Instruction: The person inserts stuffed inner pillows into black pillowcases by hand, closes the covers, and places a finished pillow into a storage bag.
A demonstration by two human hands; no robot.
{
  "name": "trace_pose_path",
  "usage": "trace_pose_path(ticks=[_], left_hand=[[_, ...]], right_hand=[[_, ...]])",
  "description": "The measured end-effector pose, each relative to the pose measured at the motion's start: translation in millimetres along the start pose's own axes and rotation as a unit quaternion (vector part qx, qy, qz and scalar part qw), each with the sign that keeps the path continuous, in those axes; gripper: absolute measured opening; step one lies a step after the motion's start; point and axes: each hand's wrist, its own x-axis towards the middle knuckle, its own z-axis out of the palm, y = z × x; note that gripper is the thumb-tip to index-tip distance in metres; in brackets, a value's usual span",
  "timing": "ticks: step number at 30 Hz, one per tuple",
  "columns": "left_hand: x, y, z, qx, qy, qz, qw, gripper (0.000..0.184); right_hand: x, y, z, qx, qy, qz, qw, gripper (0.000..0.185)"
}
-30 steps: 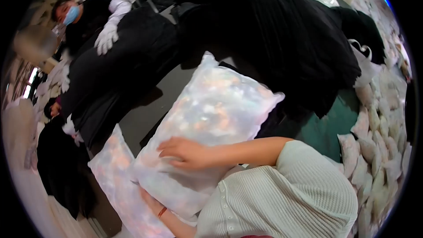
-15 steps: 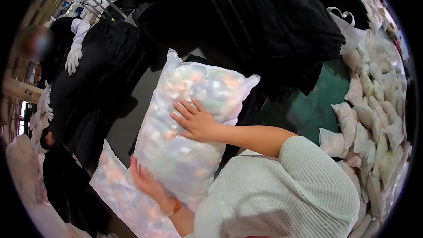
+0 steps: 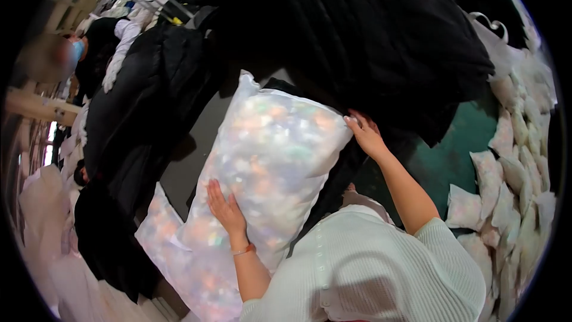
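Observation:
A plump white pillow [image 3: 274, 149] with pastel-coloured filling showing through its cover lies slanted in front of me. My left hand [image 3: 226, 209] rests flat on the pillow's lower left part, fingers stretched out. At the upper right corner, my right hand [image 3: 364, 134] has its fingers bent around the tip and pinches it. A second pillow [image 3: 208, 277] of the same kind lies partly underneath, toward the lower left.
Large black fabric bundles [image 3: 363, 42] curve around the far side, and another black bundle [image 3: 143, 95] lies at left. Small white filled packets [image 3: 506, 203] are heaped at right beside green floor [image 3: 447, 149]. A co-worker's gloved hand [image 3: 112, 73] touches the left bundle.
My right hand has left the middle of the pillow and taken its upper right corner. My left hand has moved from the pillow's left edge up onto its surface.

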Motion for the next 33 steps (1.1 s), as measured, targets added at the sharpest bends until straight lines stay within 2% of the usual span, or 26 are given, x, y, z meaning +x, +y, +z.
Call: trace_pose_path(ticks=[2, 4, 6, 7, 8, 10, 12, 14, 15, 16, 18, 19, 20, 22, 25, 26, 28, 30, 31, 33], left_hand=[[5.2, -7.9, 6.4, 0.006, 0.009, 0.004, 1.0, 0.054], [7.1, -6.2, -0.7, 0.01, 0.02, 0.001, 1.0, 0.054], [10.5, 3.3, -13.7, 0.03, -0.07, -0.015, 0.997, 0.052], [14.8, 17.4, -25.5, 0.073, -0.109, -0.067, 0.989, 0.051], [18.7, 35.0, -33.2, 0.075, -0.097, -0.083, 0.989, 0.051], [30.0, 87.5, -48.3, 0.142, 0.003, -0.1, 0.985, 0.053], [33.4, 137.9, -52.9, 0.155, 0.044, -0.009, 0.987, 0.056], [10.0, 104.4, 28.2, 0.143, -0.033, -0.007, 0.989, 0.058], [0.1, 92.5, 48.0, 0.139, -0.028, -0.039, 0.989, 0.058], [3.9, 80.7, 61.1, 0.136, -0.016, -0.026, 0.99, 0.059], [18.4, 68.2, 62.6, 0.108, 0.02, 0.0, 0.994, 0.057], [28.9, 62.7, 56.1, 0.099, 0.03, 0.014, 0.995, 0.058], [36.5, 63.7, 45.4, 0.099, 0.039, -0.007, 0.994, 0.058], [42.1, 68.9, 28.5, 0.038, -0.007, -0.023, 0.999, 0.06], [-22.0, 98.7, 41.7, 0.064, -0.006, -0.028, 0.998, 0.065], [-42.3, 105.8, 48.1, 0.068, -0.014, -0.026, 0.997, 0.067], [-48.5, 111.5, 53.0, 0.069, -0.012, -0.055, 0.996, 0.072], [-19.8, 95.0, 49.5, 0.069, 0.068, 0.001, 0.995, 0.07], [-3.1, 91.3, 40.8, 0.075, 0.077, -0.007, 0.994, 0.07], [33.5, 95.6, 9.4, -0.029, -0.034, -0.088, 0.995, 0.063]], right_hand=[[11.1, -26.5, 5.7, -0.027, -0.069, -0.003, 0.997, 0.057], [24.6, -58.7, 10.9, -0.222, -0.137, -0.088, 0.961, 0.06], [40.3, -76.7, 24.1, -0.234, -0.178, -0.126, 0.948, 0.064], [48.3, -81.9, 35.2, -0.224, -0.165, -0.17, 0.945, 0.065], [54.8, -89.5, 45.6, -0.215, -0.154, -0.215, 0.94, 0.067], [51.8, -112.5, 73.3, -0.246, -0.176, -0.296, 0.906, 0.069], [34.1, -127.3, 97.2, -0.258, -0.178, -0.446, 0.838, 0.069], [11.7, -109.1, 124.8, -0.25, -0.277, -0.519, 0.769, 0.068], [2.9, -91.1, 139.0, -0.265, -0.272, -0.552, 0.742, 0.066], [6.1, -91.7, 149.2, -0.264, -0.287, -0.563, 0.729, 0.066], [11.0, -97.4, 169.4, -0.288, -0.195, -0.572, 0.743, 0.064], [18.8, -105.1, 176.0, -0.288, -0.19, -0.578, 0.739, 0.061], [25.8, -111.6, 178.9, -0.279, -0.207, -0.566, 0.748, 0.06], [29.2, -123.4, 170.2, -0.252, -0.256, -0.538, 0.762, 0.063], [-0.2, -98.3, 116.9, -0.287, -0.277, -0.573, 0.716, 0.067], [-7.9, -77.4, 107.2, -0.31, -0.294, -0.577, 0.697, 0.078], [-17.5, -72.4, 109.0, -0.297, -0.257, -0.596, 0.7, 0.075], [-6.1, -91.8, 124.9, -0.313, -0.235, -0.575, 0.718, 0.071], [3.2, -100.7, 134.2, -0.307, -0.217, -0.585, 0.718, 0.068], [11.2, -108.6, 138.1, -0.313, -0.223, -0.581, 0.717, 0.068]])
